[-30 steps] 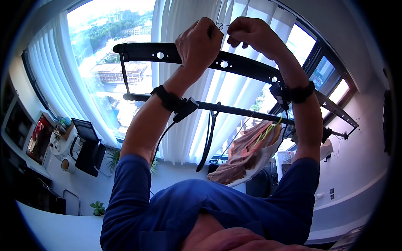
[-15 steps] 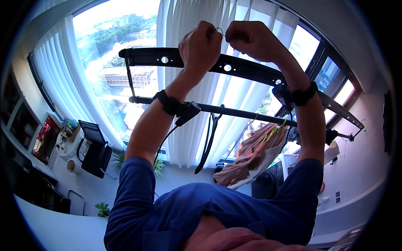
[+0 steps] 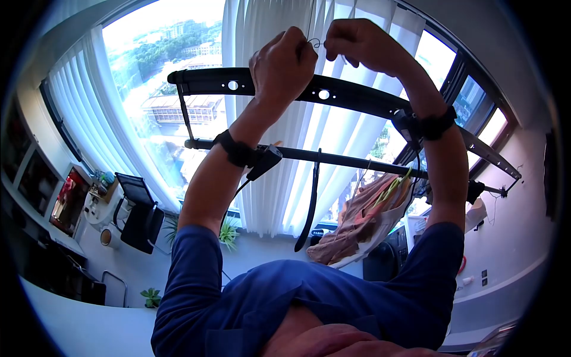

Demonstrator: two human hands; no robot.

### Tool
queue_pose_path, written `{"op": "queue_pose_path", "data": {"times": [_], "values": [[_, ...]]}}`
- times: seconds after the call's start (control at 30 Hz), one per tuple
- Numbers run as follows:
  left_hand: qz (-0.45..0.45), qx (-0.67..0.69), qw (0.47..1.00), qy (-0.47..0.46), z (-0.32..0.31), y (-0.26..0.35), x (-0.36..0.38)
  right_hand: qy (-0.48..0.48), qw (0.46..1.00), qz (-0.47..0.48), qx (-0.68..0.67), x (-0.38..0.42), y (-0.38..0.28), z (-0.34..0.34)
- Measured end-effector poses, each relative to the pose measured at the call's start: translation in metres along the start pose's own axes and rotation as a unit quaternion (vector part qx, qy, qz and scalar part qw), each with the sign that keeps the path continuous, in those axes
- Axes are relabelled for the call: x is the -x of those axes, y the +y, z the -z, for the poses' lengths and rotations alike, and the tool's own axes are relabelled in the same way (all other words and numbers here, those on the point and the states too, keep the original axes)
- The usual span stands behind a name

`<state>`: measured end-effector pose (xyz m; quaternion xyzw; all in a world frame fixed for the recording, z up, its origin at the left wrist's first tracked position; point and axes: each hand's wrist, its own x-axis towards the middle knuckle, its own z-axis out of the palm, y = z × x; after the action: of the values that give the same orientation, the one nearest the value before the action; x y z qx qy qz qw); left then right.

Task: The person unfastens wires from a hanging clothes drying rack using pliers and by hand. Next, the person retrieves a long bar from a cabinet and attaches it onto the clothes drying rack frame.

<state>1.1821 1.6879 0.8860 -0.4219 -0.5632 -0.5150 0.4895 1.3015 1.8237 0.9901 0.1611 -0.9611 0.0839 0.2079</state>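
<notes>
A thin dark wire (image 3: pixel 315 43) makes a small loop in the gap between my raised hands. My left hand (image 3: pixel 282 65) is closed around one part of it, with the fingertips hidden behind the fist. On the other side, my right hand (image 3: pixel 366 44) pinches the wire near the loop with thumb and forefinger. Just below the hands runs the black perforated beam (image 3: pixel 208 81) of a ceiling clothes rack. Its lower black rod (image 3: pixel 339 159) carries a dark hanger (image 3: pixel 315 202) and several garments (image 3: pixel 363 220). Both wrists wear black straps with small boxes.
White curtains (image 3: pixel 267 184) and tall windows stand behind the rack. An office chair (image 3: pixel 140 208) and a round table (image 3: pixel 102 208) are at the left, with green plants (image 3: pixel 228 232) near the window. The rack's far end (image 3: pixel 517 175) reaches toward the right wall.
My right hand has risen slightly and tilted, and the loop of wire has changed shape. My left hand has shifted only a little. The dark hanger has swung round and now appears edge-on.
</notes>
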Motion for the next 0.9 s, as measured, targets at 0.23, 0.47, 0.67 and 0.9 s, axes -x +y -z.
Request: {"op": "queue_pose_path", "data": {"times": [0.23, 0.47, 0.67, 0.9], "values": [[-0.021, -0.053, 0.998, -0.003, -0.002, 0.001, 0.002, -0.017, 1.000, -0.008, 0.019, -0.001, 0.008, 0.009], [-0.017, -0.076, 0.997, -0.016, -0.001, -0.003, 0.006, -0.022, 0.996, 0.013, 0.080, -0.001, 0.014, 0.004], [-0.017, -0.088, 0.996, -0.024, 0.002, -0.005, 0.008, -0.027, 0.996, -0.006, 0.090, -0.002, 0.007, -0.006], [-0.004, -0.091, 0.995, -0.037, 0.005, -0.006, 0.010, 0.034, 0.992, 0.006, 0.121, -0.004, 0.012, -0.012]]}}
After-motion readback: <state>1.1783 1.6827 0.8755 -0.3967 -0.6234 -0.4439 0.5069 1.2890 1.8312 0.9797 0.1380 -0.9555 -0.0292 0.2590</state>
